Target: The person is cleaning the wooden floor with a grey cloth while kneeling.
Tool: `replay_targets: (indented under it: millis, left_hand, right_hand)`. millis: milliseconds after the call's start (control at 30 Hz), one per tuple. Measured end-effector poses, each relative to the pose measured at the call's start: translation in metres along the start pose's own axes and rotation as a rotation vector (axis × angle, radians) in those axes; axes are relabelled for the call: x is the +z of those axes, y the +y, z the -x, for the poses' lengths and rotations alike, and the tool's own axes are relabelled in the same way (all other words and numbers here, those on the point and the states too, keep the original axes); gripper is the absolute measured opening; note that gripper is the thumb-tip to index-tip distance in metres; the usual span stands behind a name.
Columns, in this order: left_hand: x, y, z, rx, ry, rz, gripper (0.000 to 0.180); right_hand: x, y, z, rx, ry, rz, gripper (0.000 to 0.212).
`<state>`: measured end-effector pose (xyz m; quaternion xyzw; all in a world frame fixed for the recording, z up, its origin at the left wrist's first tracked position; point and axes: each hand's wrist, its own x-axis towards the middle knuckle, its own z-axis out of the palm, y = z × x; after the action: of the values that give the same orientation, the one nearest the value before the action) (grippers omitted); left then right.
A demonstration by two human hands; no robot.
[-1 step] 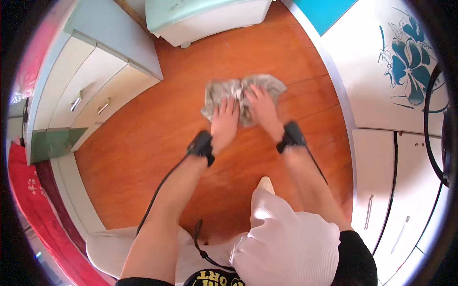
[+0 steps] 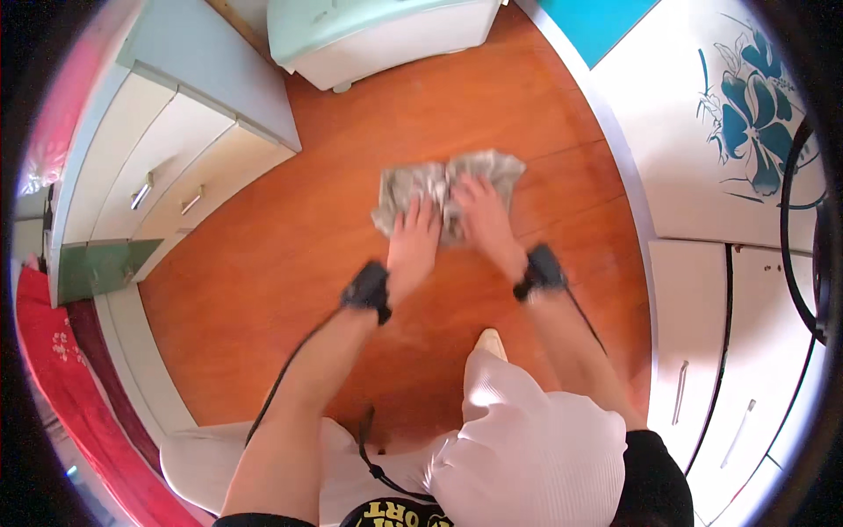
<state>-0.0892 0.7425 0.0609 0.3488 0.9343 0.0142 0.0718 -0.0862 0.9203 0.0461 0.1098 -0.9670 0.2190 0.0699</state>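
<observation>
A crumpled grey-beige cloth lies spread on the reddish-brown wooden floor in front of me. My left hand rests flat on the near left part of it, fingers stretched forward. On its right part lies my right hand, also flat with the fingers extended. Both palms face down, and neither hand is wrapped round the cloth. The cloth directly beneath the hands is hidden, and the hands are slightly blurred.
To the left stands a pale drawer cabinet with metal handles. A white bin with a pale green lid is at the far side. White cupboard doors line the right. Red fabric hangs at the left; my shoe is near.
Both hands and the cloth beneath them have shifted a little toward me. The hands remain flat on the cloth.
</observation>
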Motion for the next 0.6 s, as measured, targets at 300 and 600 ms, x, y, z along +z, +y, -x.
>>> replay_targets:
  millis: [300,600]
  left_hand:
    - [-0.004,0.040,0.088,0.278,-0.057,0.082,0.043]
    - [-0.006,0.017,-0.131,0.151,0.201,-0.028,0.049]
  right_hand:
    - [-0.037,-0.030,0.109,-0.017,-0.223,-0.200,0.054]
    - [-0.024,0.109,-0.047,0.139,0.286,-0.022,0.051]
